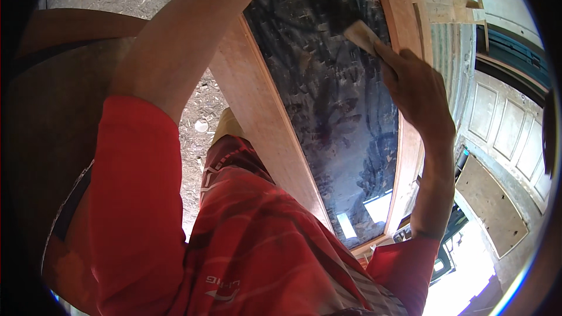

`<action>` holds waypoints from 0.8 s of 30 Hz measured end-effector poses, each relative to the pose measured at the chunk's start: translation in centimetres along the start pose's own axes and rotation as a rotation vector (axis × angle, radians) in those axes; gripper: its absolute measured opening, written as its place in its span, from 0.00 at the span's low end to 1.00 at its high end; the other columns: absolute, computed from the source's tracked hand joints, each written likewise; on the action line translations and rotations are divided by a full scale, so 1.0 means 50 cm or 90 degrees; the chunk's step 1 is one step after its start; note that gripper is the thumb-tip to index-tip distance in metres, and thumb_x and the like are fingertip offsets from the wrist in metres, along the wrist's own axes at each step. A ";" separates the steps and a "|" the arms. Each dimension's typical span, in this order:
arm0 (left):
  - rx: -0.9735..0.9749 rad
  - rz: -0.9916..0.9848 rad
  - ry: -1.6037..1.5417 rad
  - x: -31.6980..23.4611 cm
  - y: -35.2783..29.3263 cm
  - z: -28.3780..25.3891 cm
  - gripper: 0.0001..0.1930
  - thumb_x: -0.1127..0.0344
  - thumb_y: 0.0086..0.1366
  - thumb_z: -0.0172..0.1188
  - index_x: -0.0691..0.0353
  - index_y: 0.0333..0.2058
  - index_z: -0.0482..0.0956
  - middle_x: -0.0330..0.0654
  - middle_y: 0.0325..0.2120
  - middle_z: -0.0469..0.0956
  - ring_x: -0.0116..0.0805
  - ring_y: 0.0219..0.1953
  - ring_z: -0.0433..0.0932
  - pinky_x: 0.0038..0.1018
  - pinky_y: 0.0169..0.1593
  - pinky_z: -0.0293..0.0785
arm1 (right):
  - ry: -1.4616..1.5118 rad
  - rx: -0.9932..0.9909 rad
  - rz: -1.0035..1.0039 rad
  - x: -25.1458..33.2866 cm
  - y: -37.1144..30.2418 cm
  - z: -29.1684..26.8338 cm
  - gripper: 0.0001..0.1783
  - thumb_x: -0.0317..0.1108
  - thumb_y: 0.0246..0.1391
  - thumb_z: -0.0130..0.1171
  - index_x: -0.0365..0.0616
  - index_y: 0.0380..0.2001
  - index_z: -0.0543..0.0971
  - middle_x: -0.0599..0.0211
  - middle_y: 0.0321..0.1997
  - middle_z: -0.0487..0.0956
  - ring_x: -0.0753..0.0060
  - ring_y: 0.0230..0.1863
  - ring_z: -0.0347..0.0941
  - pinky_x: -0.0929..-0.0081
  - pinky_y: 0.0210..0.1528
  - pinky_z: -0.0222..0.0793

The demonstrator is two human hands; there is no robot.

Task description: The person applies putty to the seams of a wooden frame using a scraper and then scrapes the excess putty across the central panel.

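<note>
Head view: the person's right hand is curled closed round a flat, pale-ended tool, over the dark panel near its upper right edge; the left hand (out of view past the top) cannot be judged. The tool looks light, stiff, best held by its handle. Glossy and smeared, the panel fills a wooden frame.
</note>
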State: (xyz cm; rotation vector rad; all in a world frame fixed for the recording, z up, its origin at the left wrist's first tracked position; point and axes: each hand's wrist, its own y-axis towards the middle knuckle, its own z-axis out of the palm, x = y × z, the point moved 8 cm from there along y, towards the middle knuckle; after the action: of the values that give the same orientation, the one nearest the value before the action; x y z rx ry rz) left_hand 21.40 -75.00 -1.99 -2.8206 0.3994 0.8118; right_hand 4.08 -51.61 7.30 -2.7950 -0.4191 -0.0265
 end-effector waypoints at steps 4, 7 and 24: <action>-0.010 0.008 -0.008 -0.038 0.013 -0.019 0.43 0.29 0.67 0.55 0.68 0.60 0.78 0.60 0.60 0.79 0.59 0.64 0.76 0.53 0.66 0.70 | 0.007 0.038 0.052 -0.009 -0.018 -0.012 0.20 0.33 0.70 0.57 0.54 0.62 0.81 0.57 0.32 0.77 0.52 0.35 0.81 0.54 0.41 0.76; 0.000 0.004 -0.013 -0.019 0.012 -0.011 0.43 0.29 0.67 0.56 0.68 0.60 0.79 0.61 0.59 0.79 0.59 0.64 0.76 0.53 0.66 0.71 | -0.004 -0.047 -0.028 -0.011 0.023 -0.013 0.19 0.33 0.70 0.57 0.54 0.62 0.81 0.57 0.32 0.76 0.53 0.34 0.81 0.54 0.39 0.77; -0.018 0.002 0.018 -0.045 -0.007 -0.016 0.45 0.27 0.65 0.57 0.70 0.58 0.80 0.63 0.57 0.80 0.60 0.62 0.78 0.54 0.64 0.73 | 0.029 0.041 0.019 -0.023 -0.133 0.027 0.23 0.32 0.70 0.57 0.58 0.67 0.77 0.57 0.32 0.76 0.54 0.29 0.80 0.53 0.31 0.78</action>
State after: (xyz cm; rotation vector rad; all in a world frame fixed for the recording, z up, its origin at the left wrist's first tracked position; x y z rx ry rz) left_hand 20.06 -74.42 -0.08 -2.8615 0.3998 0.7862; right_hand 1.01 -45.48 7.96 -2.7316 -0.3597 -0.0693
